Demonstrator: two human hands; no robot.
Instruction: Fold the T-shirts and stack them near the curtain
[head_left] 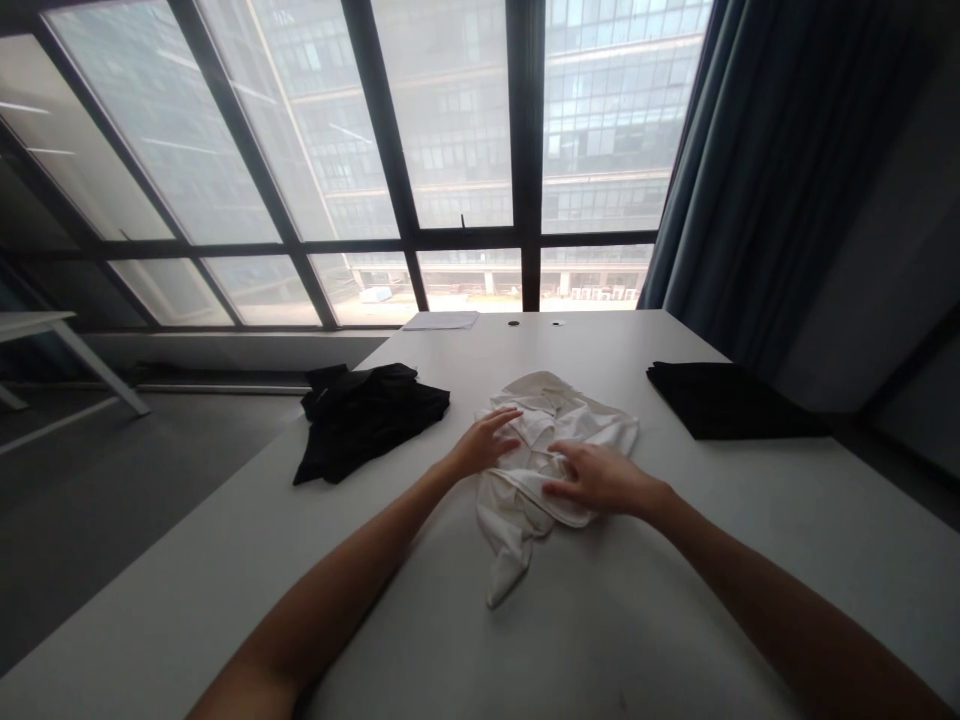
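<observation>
Tall, dark-framed windows fill the top of the frame, daylight pouring through from a pale, many-windowed building outside; a blue curtain hangs at upper right, the corner beyond it dim; grey floor spreads at left beneath a white table; a white counter spans the lower frame.

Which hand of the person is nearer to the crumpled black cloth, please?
The left. The left hand is right of the crumpled black cloth, with a gap between them; the right hand is farther right, over the white cloth.
</observation>
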